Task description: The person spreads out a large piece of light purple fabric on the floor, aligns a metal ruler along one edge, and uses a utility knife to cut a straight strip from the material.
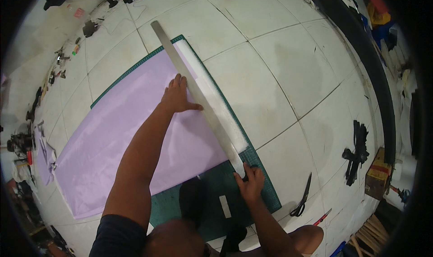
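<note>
A long metal ruler (205, 108) lies slantwise over a lilac sheet of fabric (122, 117). My left hand (178, 96) rests flat on the sheet and the ruler's left edge, thumb spread from the fingers. At the ruler's near end, my right hand (252, 182) is closed, with thumb and forefinger at either side of that end; a small dark patch between them is unclear. A white fuzzy strip (218, 101) shows to the right of the ruler. Beneath everything is a green cutting mat (266, 185).
Scissors with black handles (300, 205) and a red-handled knife (322, 217) lie on the tiled floor to the right. A small pale rectangular plate (224, 206) is on the mat. Black crumpled strips (356, 153) and a box (379, 173) stand farther right.
</note>
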Demonstrator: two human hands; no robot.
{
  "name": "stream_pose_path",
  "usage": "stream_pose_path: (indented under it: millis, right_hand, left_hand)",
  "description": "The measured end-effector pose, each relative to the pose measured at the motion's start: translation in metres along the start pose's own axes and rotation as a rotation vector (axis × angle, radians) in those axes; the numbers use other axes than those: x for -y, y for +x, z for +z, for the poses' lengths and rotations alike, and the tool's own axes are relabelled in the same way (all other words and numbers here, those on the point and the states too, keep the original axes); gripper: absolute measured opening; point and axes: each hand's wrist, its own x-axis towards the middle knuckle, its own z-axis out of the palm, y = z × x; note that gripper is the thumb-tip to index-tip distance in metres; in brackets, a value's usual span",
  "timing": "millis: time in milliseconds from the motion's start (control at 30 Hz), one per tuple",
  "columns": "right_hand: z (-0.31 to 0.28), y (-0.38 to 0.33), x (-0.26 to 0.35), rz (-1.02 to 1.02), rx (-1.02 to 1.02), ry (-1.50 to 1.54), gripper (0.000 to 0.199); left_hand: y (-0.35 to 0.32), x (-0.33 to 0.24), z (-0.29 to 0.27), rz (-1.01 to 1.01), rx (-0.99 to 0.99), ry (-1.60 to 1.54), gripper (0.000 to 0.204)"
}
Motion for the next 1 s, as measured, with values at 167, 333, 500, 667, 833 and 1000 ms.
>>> stream_pose_path:
  millis: [167,333,500,667,833,1000]
  right_hand:
    - [-0.007,0.003,-0.002,0.048,0.124,0.043,0.052]
    - [-0.032,-0.006,0.016,0.084,0.184,0.012,0.062]
    - [-0.053,-0.048,0.063,0.345,0.789,0.013,0.059]
    - [-0.031,-0.089,0.023,0.215,0.526,0.083,0.055]
    - [-0.074,-0.013,0.002,0.470,0.267,0.182,0.045]
    - [-0.097,0.026,-0.039,0.385,-0.043,-0.095,0.050]
  left_hand:
    - [0.003,-0.007,0.001,-0.034,0.025,0.059,0.132]
    - [0.006,-0.018,0.001,-0.054,0.049,0.060,0.132]
    - [0.011,0.005,0.017,-0.029,0.038,0.111,0.135]
    - [0.016,-0.004,0.019,-0.005,0.007,0.141,0.134]
    - [0.014,0.015,0.017,-0.024,0.048,0.181,0.133]
    - [0.021,0.008,0.021,0.137,-0.087,0.124,0.115]
